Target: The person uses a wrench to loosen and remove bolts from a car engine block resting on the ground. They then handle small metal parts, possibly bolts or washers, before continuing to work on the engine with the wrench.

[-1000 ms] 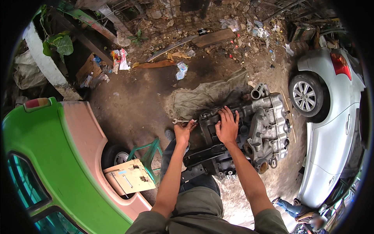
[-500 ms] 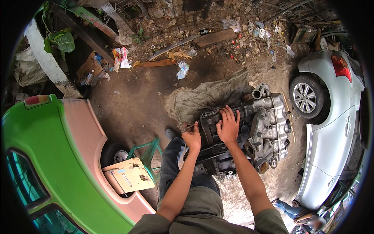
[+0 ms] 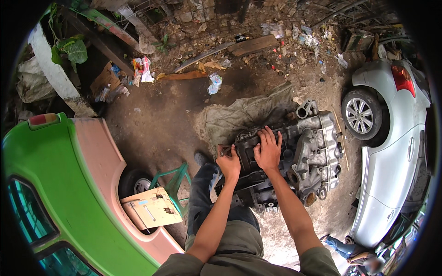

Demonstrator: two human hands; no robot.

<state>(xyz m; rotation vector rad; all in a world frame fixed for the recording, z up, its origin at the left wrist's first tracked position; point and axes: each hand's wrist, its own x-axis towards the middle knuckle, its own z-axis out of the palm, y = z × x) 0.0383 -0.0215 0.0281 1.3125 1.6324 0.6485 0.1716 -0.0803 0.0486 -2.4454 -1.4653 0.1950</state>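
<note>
A dark engine block [image 3: 289,133] with a silvery metal cover on its right side lies in front of me on the ground. My right hand [image 3: 268,152] rests on top of the block, fingers stretched out and slightly apart, holding nothing. At the block's left end is my left hand [image 3: 228,166], its fingers curled and thumb pointing away from me. Something small and dark shows between that thumb and forefinger; I cannot make out what it is. Under the block's far left side spreads a grey-brown cloth [image 3: 225,117].
Left stands a green and pink car [image 3: 78,184], with cardboard [image 3: 154,209] on a green plastic stool [image 3: 175,184] beside its wheel. A silver car [image 3: 391,170] is at the right. Wood planks [image 3: 253,45] and litter lie at the back; another person [image 3: 345,248] is low right.
My left hand has shifted slightly right along the block's end. The right hand stays on the block with its fingers barely moved.
</note>
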